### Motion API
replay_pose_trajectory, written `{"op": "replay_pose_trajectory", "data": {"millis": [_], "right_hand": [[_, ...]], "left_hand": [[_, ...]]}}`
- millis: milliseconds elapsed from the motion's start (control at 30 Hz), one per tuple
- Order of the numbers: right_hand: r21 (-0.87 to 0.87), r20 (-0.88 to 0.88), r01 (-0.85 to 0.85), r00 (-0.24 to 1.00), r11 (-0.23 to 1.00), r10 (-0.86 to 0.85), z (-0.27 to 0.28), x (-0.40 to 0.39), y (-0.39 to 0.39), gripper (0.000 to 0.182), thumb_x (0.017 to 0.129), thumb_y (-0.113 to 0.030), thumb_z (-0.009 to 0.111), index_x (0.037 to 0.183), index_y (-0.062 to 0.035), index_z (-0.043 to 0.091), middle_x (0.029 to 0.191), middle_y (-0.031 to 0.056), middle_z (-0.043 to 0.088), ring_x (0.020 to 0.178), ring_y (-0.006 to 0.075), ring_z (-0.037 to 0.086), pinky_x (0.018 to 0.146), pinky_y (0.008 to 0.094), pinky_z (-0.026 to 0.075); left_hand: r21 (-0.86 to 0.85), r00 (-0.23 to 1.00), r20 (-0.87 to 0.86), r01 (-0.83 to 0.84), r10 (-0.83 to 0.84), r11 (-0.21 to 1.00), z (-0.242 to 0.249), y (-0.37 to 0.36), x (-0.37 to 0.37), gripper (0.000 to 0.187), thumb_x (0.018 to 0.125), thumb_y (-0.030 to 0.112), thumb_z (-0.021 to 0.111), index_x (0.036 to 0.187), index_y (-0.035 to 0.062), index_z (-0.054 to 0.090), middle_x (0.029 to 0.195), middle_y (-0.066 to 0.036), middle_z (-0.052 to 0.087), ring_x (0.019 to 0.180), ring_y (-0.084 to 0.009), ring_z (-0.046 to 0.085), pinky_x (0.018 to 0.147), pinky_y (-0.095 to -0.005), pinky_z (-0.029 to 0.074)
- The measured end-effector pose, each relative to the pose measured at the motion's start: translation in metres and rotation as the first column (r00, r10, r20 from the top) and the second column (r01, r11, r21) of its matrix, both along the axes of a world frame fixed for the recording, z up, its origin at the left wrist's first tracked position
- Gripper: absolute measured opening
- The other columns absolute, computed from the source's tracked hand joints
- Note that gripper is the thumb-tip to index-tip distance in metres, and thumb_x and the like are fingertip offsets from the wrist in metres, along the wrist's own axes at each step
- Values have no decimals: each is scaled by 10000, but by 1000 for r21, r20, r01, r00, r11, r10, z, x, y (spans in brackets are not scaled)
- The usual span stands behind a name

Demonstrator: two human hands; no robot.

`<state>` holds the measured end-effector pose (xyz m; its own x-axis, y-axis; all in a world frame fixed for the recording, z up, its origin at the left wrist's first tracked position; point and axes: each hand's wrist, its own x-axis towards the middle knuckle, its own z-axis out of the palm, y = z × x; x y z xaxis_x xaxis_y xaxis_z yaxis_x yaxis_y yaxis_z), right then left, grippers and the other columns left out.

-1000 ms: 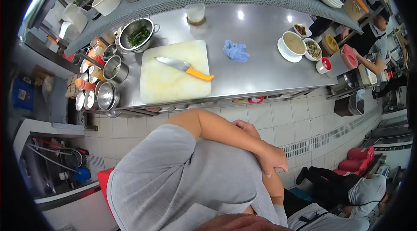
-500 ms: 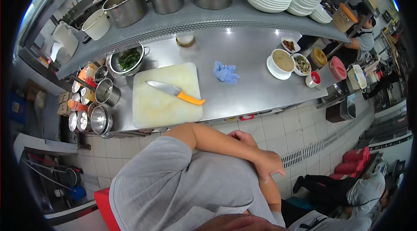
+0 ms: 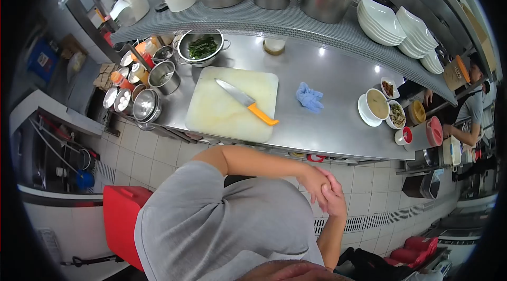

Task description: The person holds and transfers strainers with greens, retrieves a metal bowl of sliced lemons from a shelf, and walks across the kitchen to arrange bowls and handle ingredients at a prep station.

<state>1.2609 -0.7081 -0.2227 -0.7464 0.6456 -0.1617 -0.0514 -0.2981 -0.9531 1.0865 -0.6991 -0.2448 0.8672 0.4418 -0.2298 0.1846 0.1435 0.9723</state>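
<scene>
My left hand [image 3: 313, 179] reaches across the front of my body and meets my right hand [image 3: 335, 196] above the floor, short of the counter. The two hands are clasped, fingers curled against each other, and no object shows in them. Beyond my left forearm lies a white cutting board [image 3: 227, 117]. A knife [image 3: 243, 101] with an orange handle rests on it, blade toward the far left, apart from both hands. Right of the board is a crumpled blue cloth or glove [image 3: 309, 97].
On the steel counter [image 3: 322, 133] stand a colander of greens [image 3: 203, 48] and, at right, a soup bowl [image 3: 377, 104]. An overhead shelf [image 3: 253, 19] bears pots and stacked white dishes [image 3: 377, 22]. Another person [image 3: 467, 117] is at far right. A red bin [image 3: 124, 223] is behind me.
The view has swung so that the counter things sit farther right. My hands, earlier apart with the left over the right forearm, have come together into a clasp. The knife stays on the board.
</scene>
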Motion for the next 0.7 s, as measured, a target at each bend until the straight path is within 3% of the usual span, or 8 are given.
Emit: {"op": "replay_pose_trajectory", "data": {"millis": [133, 233, 333, 400, 467, 500, 633, 700], "right_hand": [[604, 235, 86, 931, 792, -280, 19, -8, -13, 580, 1013, -227, 601, 1517, 0, 424, 1529, 151, 475, 1405, 271, 463, 1145, 387, 366], [278, -40, 500, 859, 820, -510, 13, -13, -24, 624, 1001, -277, 616, 1521, -1, 408, 1561, 163, 434, 1423, 324, 433, 1157, 451, 343], [716, -21, 481, 739, 506, -673, 5, -20, -31, 697, 989, -368, 629, 1530, -1, 387, 1575, 190, 396, 1418, 377, 426, 1151, 495, 334], [893, -77, 334, 774, 302, -628, 12, -32, -38, 867, 843, -561, 742, 1432, 16, 475, 1446, 224, 499, 1348, 381, 478, 1119, 495, 354], [934, -131, 272, 865, 232, -485, -6, -40, -36, 892, 736, -646, 808, 1282, 27, 595, 1284, 240, 622, 1221, 392, 586, 1045, 488, 431], [937, -113, 253, 873, 241, -475, -27, -31, -33, 817, 711, -638, 803, 1154, 25, 621, 1011, 180, 674, 1019, 362, 644, 916, 483, 479], [955, 84, 6, 953, 297, -290, -57, -20, -25, 653, 655, -576, 874, 911, -13, 664, 868, 165, 680, 782, 339, 662, 729, 413, 520], [955, 149, -68, 952, 290, -266, -36, -36, -33, 494, 717, -453, 867, 840, -18, 667, 677, 104, 624, 585, 282, 609, 574, 364, 490]], "left_hand": [[31, 946, -37, -322, 323, 946, 17, 6, -45, 456, 1054, 329, 542, 1382, 17, 600, 1402, -125, 620, 1323, -225, 560, 1077, -359, 460], [104, 851, 121, -522, 511, 846, 26, -8, -50, 632, 1062, 463, 507, 1532, 47, 437, 1540, -131, 491, 1424, -226, 454, 1164, -356, 367], [-1, 790, 191, -594, 583, 805, 20, -28, -16, 779, 1029, 607, 481, 1592, 85, 346, 1565, -118, 446, 1431, -218, 422, 1145, -350, 357], [-314, 704, 266, -582, 658, 750, 9, -40, 13, 854, 973, 714, 497, 1583, 126, 382, 1495, -80, 516, 1348, -195, 488, 1020, -351, 465], [-337, 861, 203, -385, 466, 859, -6, -43, 18, 808, 967, 720, 495, 1390, 32, 538, 1273, -77, 601, 1195, -205, 543, 1055, -343, 419], [-292, 903, 203, -312, 377, 904, -24, -44, 22, 788, 964, 709, 509, 1382, 41, 549, 1243, -76, 607, 1169, -201, 551, 1026, -339, 430], [344, 917, 376, -274, 135, 898, -145, -40, 24, 708, 953, 664, 569, 1349, 77, 594, 1123, -75, 632, 1065, -186, 581, 909, -324, 473], [314, 974, 98, -227, 206, 922, -90, -53, -10, 596, 947, 597, 617, 1168, 44, 613, 993, -66, 642, 947, -190, 602, 829, -335, 495]]}}
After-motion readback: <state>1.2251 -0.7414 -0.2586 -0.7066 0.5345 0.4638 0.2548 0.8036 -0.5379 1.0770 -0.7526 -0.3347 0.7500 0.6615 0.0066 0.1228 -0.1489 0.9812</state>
